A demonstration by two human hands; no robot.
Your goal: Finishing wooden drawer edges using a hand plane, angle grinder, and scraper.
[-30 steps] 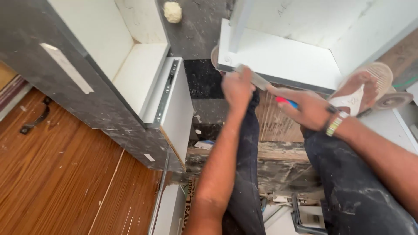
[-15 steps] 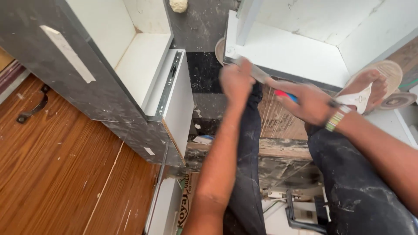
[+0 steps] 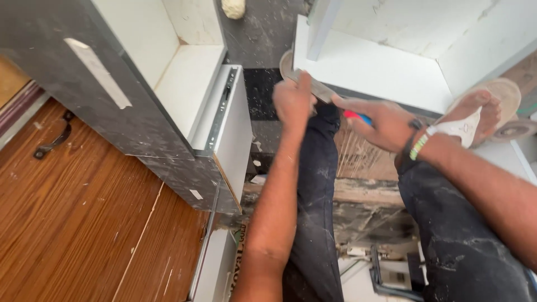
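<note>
My left hand [image 3: 293, 102] is closed around a flat grey metal strip [image 3: 320, 88] that lies against the front edge of a white cabinet panel [image 3: 386, 70]. Just to its right, my right hand [image 3: 383, 124] grips a screwdriver with a red and blue handle [image 3: 357, 117], whose tip points toward the strip and is hidden behind my left hand. A beaded band [image 3: 417, 146] sits on my right wrist. Both hands are above my knees in dusty dark trousers [image 3: 319, 184].
An open white drawer [image 3: 193, 84] with a dark speckled front [image 3: 112, 106] and a metal slide rail [image 3: 222, 109] juts out at left. A loose black handle [image 3: 53, 140] lies on the wood-grain board [image 3: 84, 223]. My sandalled foot [image 3: 475, 112] rests at right.
The view has shifted a little. Both hands stay at the panel's front edge, still holding the strip and the screwdriver.
</note>
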